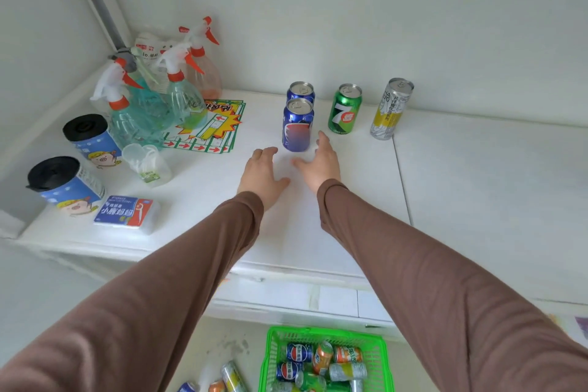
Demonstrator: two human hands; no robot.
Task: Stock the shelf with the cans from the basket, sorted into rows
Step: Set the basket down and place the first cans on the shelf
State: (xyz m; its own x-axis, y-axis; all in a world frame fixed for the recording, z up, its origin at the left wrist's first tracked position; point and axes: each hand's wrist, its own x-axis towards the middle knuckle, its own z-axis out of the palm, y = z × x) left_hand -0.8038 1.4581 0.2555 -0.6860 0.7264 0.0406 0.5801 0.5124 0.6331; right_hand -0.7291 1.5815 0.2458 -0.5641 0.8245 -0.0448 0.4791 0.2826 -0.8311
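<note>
We find four cans standing on the shelf (318, 200): two blue cans (297, 124) in a row, one green, one slim. Both hands, left hand (262, 173) and right hand (319, 161), have an open, empty grip. The basket (270, 356) holds many more; early stage.

You have a cluster of clear plastic spray bottles with orange-and-white triggers (149, 99) at the far left. Just right of them lies a green, red and yellow printed paper sheet (211, 129). In front of them stand two blue cartoon-pig canisters with black lids (68, 183), a small clear plastic cup (147, 164) and a blue-and-red floss-pick packet (127, 212).
</note>
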